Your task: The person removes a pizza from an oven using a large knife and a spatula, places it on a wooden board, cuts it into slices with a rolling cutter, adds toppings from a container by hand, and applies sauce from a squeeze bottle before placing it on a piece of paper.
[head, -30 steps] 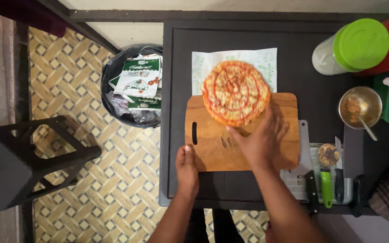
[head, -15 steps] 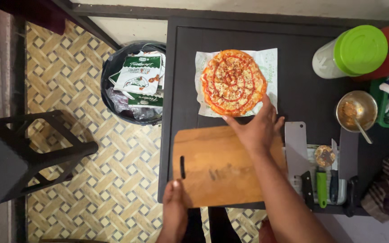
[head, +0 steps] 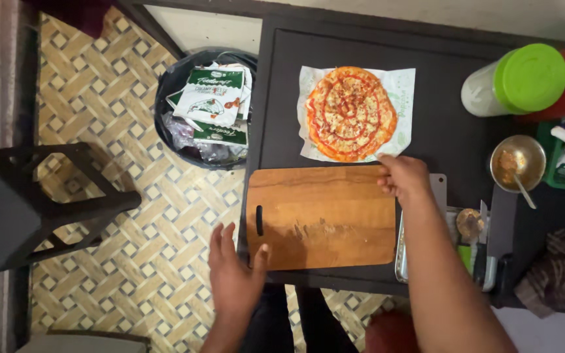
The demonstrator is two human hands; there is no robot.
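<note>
A round pizza with red sauce swirls lies on a white paper sheet at the back of the dark table. In front of it is a bare wooden cutting board with a slot handle at its left end. My right hand grips the board's far right corner. My left hand rests open at the board's near left corner, thumb touching the edge.
A black bin full of pizza boxes stands left of the table. A dark stool is on the patterned floor. At right are a green-lidded jar, a metal bowl with spoon and a tray of utensils.
The pizza went from the board onto the paper sheet. The board came toward me. My right hand left the pizza and took the board's far corner.
</note>
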